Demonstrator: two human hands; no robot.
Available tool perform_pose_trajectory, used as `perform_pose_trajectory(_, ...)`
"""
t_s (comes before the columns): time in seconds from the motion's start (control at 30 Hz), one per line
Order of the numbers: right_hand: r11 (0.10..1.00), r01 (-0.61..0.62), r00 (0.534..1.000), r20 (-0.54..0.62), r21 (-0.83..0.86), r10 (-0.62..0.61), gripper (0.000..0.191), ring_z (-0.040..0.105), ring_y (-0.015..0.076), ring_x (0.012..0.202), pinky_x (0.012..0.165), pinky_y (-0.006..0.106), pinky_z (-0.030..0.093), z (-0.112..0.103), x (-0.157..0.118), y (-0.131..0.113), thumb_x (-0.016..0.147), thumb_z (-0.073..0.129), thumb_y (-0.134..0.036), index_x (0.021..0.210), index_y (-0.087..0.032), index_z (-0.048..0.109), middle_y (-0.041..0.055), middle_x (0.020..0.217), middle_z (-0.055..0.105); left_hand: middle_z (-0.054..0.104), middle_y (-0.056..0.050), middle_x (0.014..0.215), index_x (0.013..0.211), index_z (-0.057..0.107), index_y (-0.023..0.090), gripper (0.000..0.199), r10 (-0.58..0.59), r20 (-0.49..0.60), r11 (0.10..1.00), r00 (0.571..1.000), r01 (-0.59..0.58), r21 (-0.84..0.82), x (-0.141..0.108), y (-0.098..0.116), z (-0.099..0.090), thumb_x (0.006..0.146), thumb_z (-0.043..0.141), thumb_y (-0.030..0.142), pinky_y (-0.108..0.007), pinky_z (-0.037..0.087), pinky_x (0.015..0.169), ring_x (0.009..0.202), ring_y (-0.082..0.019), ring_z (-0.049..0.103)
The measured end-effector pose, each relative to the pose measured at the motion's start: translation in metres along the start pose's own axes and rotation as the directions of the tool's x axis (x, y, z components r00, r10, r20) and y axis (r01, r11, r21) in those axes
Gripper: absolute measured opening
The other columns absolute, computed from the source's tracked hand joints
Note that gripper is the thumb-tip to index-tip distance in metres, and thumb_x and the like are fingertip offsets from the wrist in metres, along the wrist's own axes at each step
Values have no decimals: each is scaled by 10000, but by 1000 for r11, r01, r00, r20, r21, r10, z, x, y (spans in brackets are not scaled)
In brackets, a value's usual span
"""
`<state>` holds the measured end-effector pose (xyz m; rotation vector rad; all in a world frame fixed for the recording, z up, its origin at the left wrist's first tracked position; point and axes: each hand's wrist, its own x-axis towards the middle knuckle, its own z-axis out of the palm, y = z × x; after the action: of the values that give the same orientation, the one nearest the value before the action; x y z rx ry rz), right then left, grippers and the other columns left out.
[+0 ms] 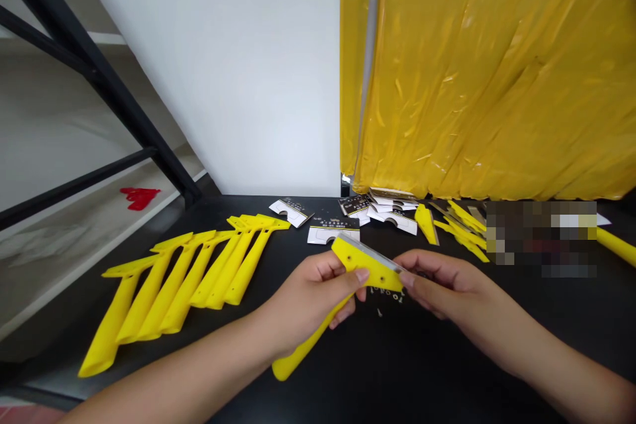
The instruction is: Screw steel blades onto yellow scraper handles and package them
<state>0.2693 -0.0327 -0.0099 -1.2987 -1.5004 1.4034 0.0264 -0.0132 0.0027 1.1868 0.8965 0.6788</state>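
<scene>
My left hand (318, 301) is closed around the neck of a yellow scraper (366, 266), its thumb pressed on the head. A metal blade strip runs along the upper edge of that head, and two dark holes show in its face. My right hand (447, 281) pinches the right end of the head and blade between thumb and fingers. The scraper's handle slants down to the lower left. Just beneath the head, several small screws and ring-like bits (387, 293) lie on the black table (412, 371).
Several yellow scraper handles (169, 285) lie in a row at the left. Printed cards (334, 230) are spread along the back, with loose yellow head pieces (462, 225) to their right. Yellow plastic sheeting (497, 73) hangs behind. A black metal frame (94, 66) stands at the left.
</scene>
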Motion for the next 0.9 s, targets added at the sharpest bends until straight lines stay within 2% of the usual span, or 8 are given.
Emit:
perform_pose_trajectory(0.1, 958, 42, 993, -98, -282, -72, 349, 605, 205, 818, 688, 316, 446, -12, 4, 2, 979, 655, -584, 1136, -284, 742, 24, 912, 705, 602, 23, 780, 886, 608, 162, 327, 20, -33, 999, 999, -21, -29, 3, 0, -3, 966, 732, 454, -219, 358, 488, 516, -55, 475)
perform_pose_trajectory(0.2, 803, 38, 998, -19, -595, -61, 215, 633, 211, 771, 671, 327, 437, -20, 7, 6, 1013, 607, -464, 1070, -315, 752, 6, 849, 714, 586, 25, 780, 876, 595, 164, 322, 29, -34, 998, 999, -31, -57, 5, 1, -4, 979, 713, 446, -214, 362, 481, 521, -53, 469)
perform_pose_trajectory(0.3, 621, 121, 992, 86, -774, -87, 157, 665, 206, 758, 672, 328, 436, -19, 6, 11, 999, 600, -331, 1036, -317, 752, -1, 867, 740, 569, 34, 777, 867, 569, 175, 330, 7, -44, 997, 999, -11, -82, 5, 1, -4, 968, 730, 445, -203, 339, 453, 510, -49, 458)
perform_pose_trajectory(0.4, 526, 185, 982, 129, -830, -141, 142, 691, 208, 753, 670, 326, 447, -10, 4, 18, 996, 603, -313, 1029, -293, 739, 8, 885, 756, 561, 44, 774, 877, 556, 181, 337, -15, -44, 994, 999, 10, -105, 4, 0, -3, 953, 757, 441, -190, 313, 439, 493, -36, 437)
perform_pose_trajectory(0.57, 417, 209, 966, 119, -885, -231, 88, 697, 201, 670, 609, 310, 423, 0, 4, 34, 965, 624, -249, 982, -269, 708, 2, 811, 745, 561, 48, 771, 897, 558, 184, 344, -40, -43, 992, 998, 34, -121, 3, -1, -2, 941, 773, 448, -181, 299, 430, 482, -28, 425)
perform_pose_trajectory(0.73, 339, 236, 946, 135, -911, -295, 178, 743, 233, 739, 643, 337, 448, -1, 6, 42, 1010, 516, -210, 946, -252, 677, 10, 849, 755, 564, 45, 781, 895, 554, 184, 345, -46, -39, 991, 998, 41, -130, 3, -2, -2, 938, 775, 445, -178, 306, 433, 487, -29, 435)
perform_pose_trajectory(0.83, 356, 243, 946, 139, -902, -293, 222, 731, 240, 738, 650, 343, 436, -1, 8, 41, 1027, 468, -224, 935, -240, 670, 26, 838, 742, 561, 45, 776, 897, 557, 184, 337, -49, -29, 989, 998, 44, -139, 2, -1, -3, 941, 775, 436, -174, 310, 434, 488, -28, 435)
perform_pose_trajectory(0.9, 453, 231, 949, 98, -861, -298, 211, 695, 224, 709, 654, 337, 420, -2, 8, 37, 1018, 484, -250, 933, -238, 677, 25, 811, 722, 567, 42, 775, 907, 565, 184, 331, -49, -15, 987, 999, 46, -155, 1, 0, -3, 943, 776, 436, -169, 314, 433, 488, -28, 435)
